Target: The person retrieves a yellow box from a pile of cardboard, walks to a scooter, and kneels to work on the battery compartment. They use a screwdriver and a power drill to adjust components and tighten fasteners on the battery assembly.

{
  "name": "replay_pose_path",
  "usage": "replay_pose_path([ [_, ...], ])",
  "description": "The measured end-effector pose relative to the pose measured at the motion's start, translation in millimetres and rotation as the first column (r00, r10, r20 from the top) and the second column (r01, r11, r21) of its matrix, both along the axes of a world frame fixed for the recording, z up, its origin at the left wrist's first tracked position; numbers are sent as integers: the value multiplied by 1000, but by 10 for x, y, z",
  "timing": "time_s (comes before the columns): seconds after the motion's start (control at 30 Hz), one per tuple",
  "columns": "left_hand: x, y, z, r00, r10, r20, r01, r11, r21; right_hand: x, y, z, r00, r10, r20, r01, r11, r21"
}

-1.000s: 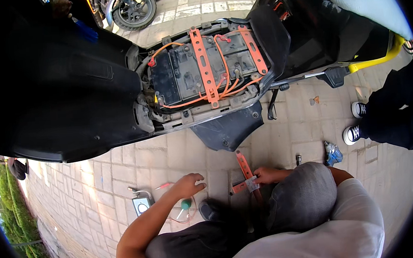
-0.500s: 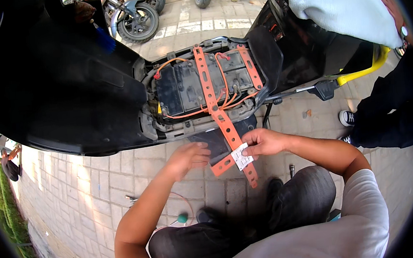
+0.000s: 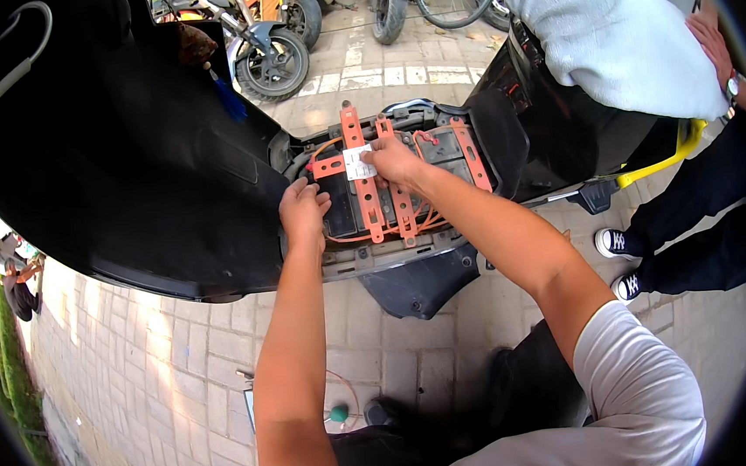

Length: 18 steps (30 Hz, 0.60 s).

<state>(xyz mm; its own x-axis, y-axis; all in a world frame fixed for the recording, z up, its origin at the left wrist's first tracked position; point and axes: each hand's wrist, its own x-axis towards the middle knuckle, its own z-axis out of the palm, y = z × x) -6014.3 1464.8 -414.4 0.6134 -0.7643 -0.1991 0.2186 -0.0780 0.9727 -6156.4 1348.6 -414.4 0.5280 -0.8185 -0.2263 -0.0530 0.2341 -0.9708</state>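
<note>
My right hand (image 3: 395, 161) pinches an orange perforated metal bracket (image 3: 352, 128) at its white label (image 3: 357, 164). The bracket has a long strip and a short side arm, and it lies over the dark batteries (image 3: 341, 207) in the scooter's open compartment. My left hand (image 3: 303, 216) is at the compartment's left edge, below the end of the short arm. Its fingers are loosely bent and apart, with nothing visible in them. Two other orange strips cross the batteries: one (image 3: 404, 215) close beside the held bracket, another (image 3: 470, 157) farther right. Orange cables run around them.
The scooter's black body (image 3: 150, 180) spans the left. A light grey cloth (image 3: 611, 35) covers its right end, where another person's hand (image 3: 711, 47) rests. A black panel (image 3: 421, 283) juts below the compartment. Parked two-wheelers (image 3: 276, 61) stand behind; a green-handled tool (image 3: 339, 413) lies by my foot.
My right hand has carried the orange bracket from in front of the scooter up over the batteries. My left hand has moved forward to the compartment's left edge.
</note>
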Motion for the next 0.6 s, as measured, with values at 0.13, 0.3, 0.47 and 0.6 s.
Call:
replay_pose_path([
  [0.13,111,137,-370,820,-90,566,13,990,139,222,10,-180,994,-33,-106,30,999,-32],
  [0.3,191,243,-470,692,-108,714,-4,988,154,294,209,-166,969,-9,-246,7,1000,-10],
  [0.47,176,164,-580,670,-82,738,14,995,98,337,137,-361,971,-33,-235,21,998,-52],
  [0.6,235,125,-679,682,-107,723,19,991,130,331,148,-318,963,-27,-269,14,999,-52],
])
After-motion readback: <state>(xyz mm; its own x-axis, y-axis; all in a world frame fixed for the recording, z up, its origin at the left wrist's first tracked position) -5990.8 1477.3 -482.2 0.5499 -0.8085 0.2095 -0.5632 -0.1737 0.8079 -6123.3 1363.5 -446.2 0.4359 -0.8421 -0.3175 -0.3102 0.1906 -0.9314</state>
